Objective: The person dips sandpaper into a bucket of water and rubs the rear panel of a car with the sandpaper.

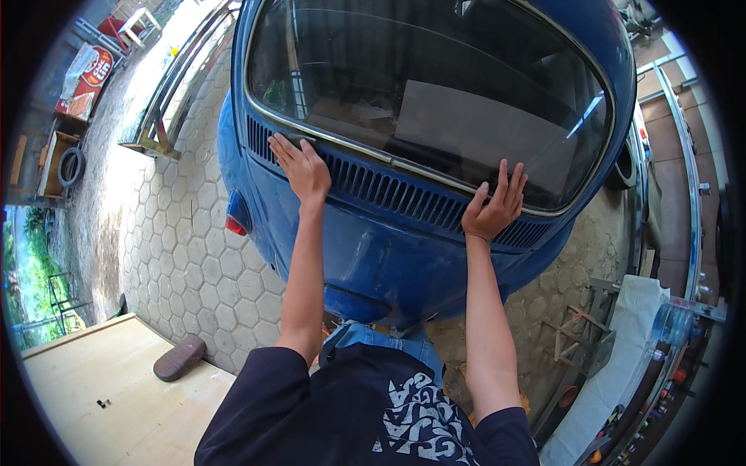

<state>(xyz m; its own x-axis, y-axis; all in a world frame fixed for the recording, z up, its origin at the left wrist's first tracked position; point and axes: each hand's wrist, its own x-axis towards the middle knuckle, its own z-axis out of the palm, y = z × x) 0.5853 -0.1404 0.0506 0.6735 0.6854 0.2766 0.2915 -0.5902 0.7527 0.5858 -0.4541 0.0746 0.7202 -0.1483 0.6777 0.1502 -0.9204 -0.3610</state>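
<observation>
Blue car (373,268) stands right in front of me with its rear end toward my body, its curved window (326,62) at the top and a row of black vent slots (388,186) running across just below the glass. My left hand (303,171) lies flat over the left part of those slots, the fingers stretched out and angled up toward the window trim (365,151); a small dark edge shows just beyond the fingers, and I cannot tell what it belongs to. My right hand (495,203) is farther along the same row, fingers extended and thumb apart, with the fingertips over the lower edge of the glass; I cannot tell how firmly it touches. Behind the window a pale panel (482,140) shows, and a red tail light (235,225) sits low on the left side. Both my arms reach forward, well apart, from the sleeves of my dark printed shirt (311,412). Hexagonal paving (183,256) covers the ground left of the car, a brown padded piece (179,357) rests on the light wooden table (101,380) at lower left, and a white sheet (610,373) lies at lower right near a clear bluish bottle (673,323)
</observation>
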